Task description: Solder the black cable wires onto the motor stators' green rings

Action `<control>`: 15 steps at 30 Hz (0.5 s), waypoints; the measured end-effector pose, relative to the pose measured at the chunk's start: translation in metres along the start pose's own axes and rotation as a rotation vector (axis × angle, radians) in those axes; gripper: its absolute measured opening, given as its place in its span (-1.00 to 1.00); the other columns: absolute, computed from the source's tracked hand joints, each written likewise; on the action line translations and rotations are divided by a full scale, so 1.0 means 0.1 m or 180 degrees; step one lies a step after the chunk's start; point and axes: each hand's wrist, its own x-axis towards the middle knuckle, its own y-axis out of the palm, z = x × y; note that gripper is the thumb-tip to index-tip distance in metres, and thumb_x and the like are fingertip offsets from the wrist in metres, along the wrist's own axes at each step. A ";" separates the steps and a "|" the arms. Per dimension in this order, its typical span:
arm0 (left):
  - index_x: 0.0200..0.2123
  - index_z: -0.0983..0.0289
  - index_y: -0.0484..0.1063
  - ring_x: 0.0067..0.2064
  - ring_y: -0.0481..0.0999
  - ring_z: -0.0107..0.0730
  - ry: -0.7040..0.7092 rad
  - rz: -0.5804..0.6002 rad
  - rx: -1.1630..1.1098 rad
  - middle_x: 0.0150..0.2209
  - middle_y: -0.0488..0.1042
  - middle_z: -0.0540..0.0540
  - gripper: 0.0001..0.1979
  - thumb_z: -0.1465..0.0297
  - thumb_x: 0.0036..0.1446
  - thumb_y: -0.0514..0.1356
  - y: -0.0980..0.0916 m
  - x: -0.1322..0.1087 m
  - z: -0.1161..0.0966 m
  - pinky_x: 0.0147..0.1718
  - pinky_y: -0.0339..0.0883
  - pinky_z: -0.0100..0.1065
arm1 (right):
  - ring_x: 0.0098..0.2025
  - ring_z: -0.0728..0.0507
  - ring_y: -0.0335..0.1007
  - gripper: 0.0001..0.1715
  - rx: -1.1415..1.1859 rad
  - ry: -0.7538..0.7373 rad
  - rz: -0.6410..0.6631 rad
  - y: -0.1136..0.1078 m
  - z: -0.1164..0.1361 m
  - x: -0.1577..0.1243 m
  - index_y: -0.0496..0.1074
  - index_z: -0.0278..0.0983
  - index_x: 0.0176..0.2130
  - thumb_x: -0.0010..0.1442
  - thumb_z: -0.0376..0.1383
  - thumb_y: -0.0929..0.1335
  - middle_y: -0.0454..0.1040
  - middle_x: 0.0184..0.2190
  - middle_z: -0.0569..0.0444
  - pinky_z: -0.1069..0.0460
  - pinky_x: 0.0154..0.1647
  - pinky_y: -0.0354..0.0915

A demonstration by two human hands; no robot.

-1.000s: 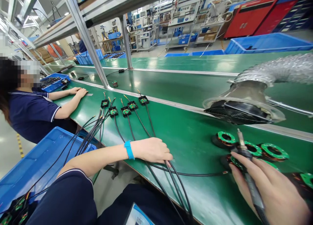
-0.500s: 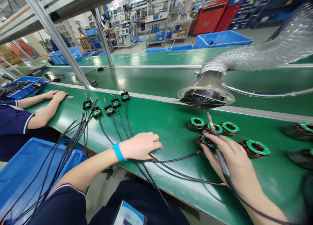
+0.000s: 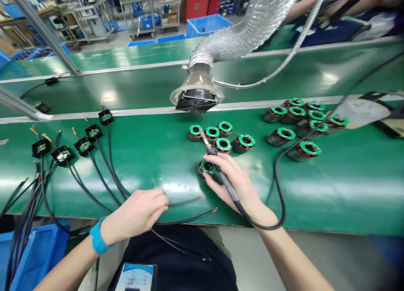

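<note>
The right hand (image 3: 241,183) was closed around the soldering iron (image 3: 229,185) in a pen grip, with its tip beside a green-ringed wound stator (image 3: 195,133) on the green bench mat (image 3: 347,194). The left hand (image 3: 135,211) was curled over two black cables (image 3: 186,202); whether it gripped them could not be determined. The cables were judged light and flexible, best held near their tinned ends. The stators appeared dense and rigid, best taken by the body, clear of the windings.

No text, label or number is legible in this view.
</note>
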 end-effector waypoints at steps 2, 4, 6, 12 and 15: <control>-0.15 0.24 0.46 -0.19 0.49 -0.21 -0.0330 -0.0232 0.0346 -0.19 0.47 0.12 -0.78 0.43 0.50 0.02 -0.04 0.10 -0.01 -0.21 0.35 -0.23 | 0.12 -0.23 0.54 -0.51 0.0232 0.0077 -0.0014 0.01 0.04 -0.06 0.37 -0.10 0.26 0.38 -0.35 0.38 0.48 0.14 -0.09 -0.11 0.11 0.51; -0.08 0.26 0.47 -0.09 0.49 -0.10 -0.0484 -0.0343 0.0667 -0.10 0.48 0.18 -0.86 0.41 0.45 0.11 -0.01 0.28 -0.07 -0.13 0.40 -0.16 | 0.16 -0.25 0.51 -0.47 0.0338 0.0205 -0.0093 0.04 0.04 -0.11 0.36 -0.09 0.27 0.37 -0.34 0.41 0.47 0.16 -0.08 -0.14 0.16 0.50; 0.00 0.28 0.47 -0.04 0.49 -0.02 -0.0459 -0.0353 0.0786 -0.05 0.48 0.22 -0.82 0.34 0.40 0.21 0.06 0.51 -0.17 -0.10 0.43 -0.09 | 0.18 -0.26 0.49 -0.46 0.0351 0.0332 -0.0203 0.06 0.02 -0.14 0.36 -0.09 0.26 0.35 -0.31 0.45 0.46 0.15 -0.08 -0.16 0.19 0.48; -0.19 0.25 0.44 -0.14 0.52 -0.13 -0.0468 -0.0570 -0.0189 -0.18 0.52 0.16 -0.82 0.42 0.47 0.06 0.23 0.93 -0.34 -0.13 0.43 -0.13 | 0.13 -0.23 0.49 -0.53 0.0450 0.0463 -0.0322 0.05 0.02 -0.19 0.38 -0.10 0.24 0.39 -0.30 0.44 0.45 0.10 -0.06 -0.12 0.16 0.49; -0.13 0.22 0.41 -0.33 0.49 -0.32 -0.0909 -0.0842 -0.1941 -0.29 0.51 0.05 -0.84 0.27 0.46 0.11 0.18 0.88 -0.27 -0.31 0.40 -0.28 | 0.13 -0.22 0.50 -0.54 0.0571 0.0587 -0.0363 0.05 0.05 -0.20 0.39 -0.09 0.22 0.37 -0.29 0.45 0.47 0.10 -0.04 -0.13 0.17 0.49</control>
